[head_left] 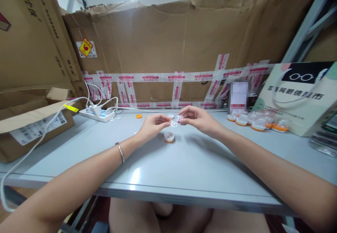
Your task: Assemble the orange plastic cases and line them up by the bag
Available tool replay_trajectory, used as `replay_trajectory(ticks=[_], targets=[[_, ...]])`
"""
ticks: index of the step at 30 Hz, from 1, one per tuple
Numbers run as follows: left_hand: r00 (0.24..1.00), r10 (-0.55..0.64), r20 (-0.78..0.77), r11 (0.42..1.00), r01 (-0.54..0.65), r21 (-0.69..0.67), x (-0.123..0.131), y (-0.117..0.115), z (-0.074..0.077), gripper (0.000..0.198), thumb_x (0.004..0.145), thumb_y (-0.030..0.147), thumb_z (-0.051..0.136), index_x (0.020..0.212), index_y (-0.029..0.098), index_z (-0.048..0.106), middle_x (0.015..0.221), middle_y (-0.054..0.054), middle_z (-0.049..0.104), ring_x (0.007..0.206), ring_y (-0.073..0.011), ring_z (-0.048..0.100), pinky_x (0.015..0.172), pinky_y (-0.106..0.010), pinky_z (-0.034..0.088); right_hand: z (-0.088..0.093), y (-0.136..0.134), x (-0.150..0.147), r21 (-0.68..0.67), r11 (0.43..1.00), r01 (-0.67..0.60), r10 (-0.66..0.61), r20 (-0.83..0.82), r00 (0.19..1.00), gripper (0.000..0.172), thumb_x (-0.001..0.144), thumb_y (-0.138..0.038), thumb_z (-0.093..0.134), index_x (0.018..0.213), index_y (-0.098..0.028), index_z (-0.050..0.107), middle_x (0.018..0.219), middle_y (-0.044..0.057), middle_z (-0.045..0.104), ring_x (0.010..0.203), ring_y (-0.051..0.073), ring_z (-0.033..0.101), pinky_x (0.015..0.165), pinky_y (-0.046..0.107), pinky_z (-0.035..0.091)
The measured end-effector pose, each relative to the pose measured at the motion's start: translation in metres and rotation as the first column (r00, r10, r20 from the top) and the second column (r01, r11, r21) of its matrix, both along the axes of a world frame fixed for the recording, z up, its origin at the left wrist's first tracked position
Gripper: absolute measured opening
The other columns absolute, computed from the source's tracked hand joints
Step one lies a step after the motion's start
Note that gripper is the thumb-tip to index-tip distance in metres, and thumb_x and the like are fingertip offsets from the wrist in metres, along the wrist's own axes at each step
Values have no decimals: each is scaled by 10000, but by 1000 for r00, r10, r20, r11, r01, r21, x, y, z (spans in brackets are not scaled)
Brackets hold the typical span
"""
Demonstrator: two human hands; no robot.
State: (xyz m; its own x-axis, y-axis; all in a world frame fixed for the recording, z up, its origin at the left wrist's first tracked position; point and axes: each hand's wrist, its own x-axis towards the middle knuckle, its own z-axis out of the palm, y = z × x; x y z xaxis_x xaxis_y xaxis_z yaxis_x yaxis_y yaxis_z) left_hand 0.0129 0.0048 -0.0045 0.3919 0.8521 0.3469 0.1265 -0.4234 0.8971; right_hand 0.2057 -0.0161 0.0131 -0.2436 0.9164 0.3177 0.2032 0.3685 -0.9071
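Observation:
Between the thumb and fingers of my left hand [154, 125] is a small white perforated disc [174, 124], with a bit of orange beside the fingertips. My right hand [196, 119] pinches another white perforated piece [180, 118] with a thin stem. The two pieces are close together above the table; I cannot tell whether they touch. Just below them on the table stands a round clear container with an orange base [169, 137]. Behind the hands lies a clear round part [170, 116], partly hidden. An orange ring-like cap [139, 116] lies to the left of my left hand.
Several clear, orange-based containers [258, 122] cluster at the right, before a phone-like device [238, 96] and a paper bag [302, 99]. A power strip [98, 113] with white cables and an open carton [37, 120] are at the left. A large cardboard sheet [163, 43] closes off the back.

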Motion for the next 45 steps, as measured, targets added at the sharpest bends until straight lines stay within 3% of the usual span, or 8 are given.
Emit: replay_trajectory(ticks=[8, 15, 21, 28, 45], targets=[[999, 20, 32, 999, -19, -42, 2, -4, 3, 199, 641, 252, 674, 773, 116, 613, 786, -58, 662, 744, -139, 612, 758, -293, 478, -7, 1, -9, 81, 993, 88, -84, -55, 995, 231, 622, -317, 649, 801, -171, 646, 719, 18, 674, 662, 154, 610, 697, 340, 484], [994, -20, 104, 999, 24, -37, 3, -6, 3, 241, 630, 273, 686, 783, 103, 611, 820, -78, 667, 776, -156, 620, 784, -318, 477, -12, -1, -14, 252, 959, 128, -134, 5, 991, 172, 654, -291, 639, 786, -186, 674, 839, 43, 624, 817, 167, 583, 720, 304, 477], [993, 0, 115, 1000, 1, -7, 3, -8, 4, 224, 625, 290, 689, 730, 109, 610, 765, -59, 668, 739, -147, 617, 768, -307, 478, -15, 0, -17, 133, 990, 44, -35, -68, 997, 173, 615, -275, 668, 764, -188, 671, 836, 33, 654, 819, 166, 610, 790, 327, 478], [990, 42, 136, 999, -43, 5, 3, -10, 5, 222, 610, 291, 698, 695, 115, 595, 720, -45, 659, 707, -142, 613, 732, -296, 487, -12, -4, -20, 14, 998, 62, -61, -92, 994, 209, 588, -278, 689, 770, -179, 670, 841, 39, 699, 816, 177, 635, 825, 351, 465], [976, 59, 208, 997, -67, 30, 5, -14, 6, 212, 607, 288, 700, 676, 118, 597, 706, -42, 661, 700, -151, 620, 718, -302, 500, -10, -8, -24, 1, 998, 59, -58, -136, 989, 253, 568, -321, 710, 762, -172, 648, 875, 50, 695, 853, 190, 636, 846, 384, 461]])
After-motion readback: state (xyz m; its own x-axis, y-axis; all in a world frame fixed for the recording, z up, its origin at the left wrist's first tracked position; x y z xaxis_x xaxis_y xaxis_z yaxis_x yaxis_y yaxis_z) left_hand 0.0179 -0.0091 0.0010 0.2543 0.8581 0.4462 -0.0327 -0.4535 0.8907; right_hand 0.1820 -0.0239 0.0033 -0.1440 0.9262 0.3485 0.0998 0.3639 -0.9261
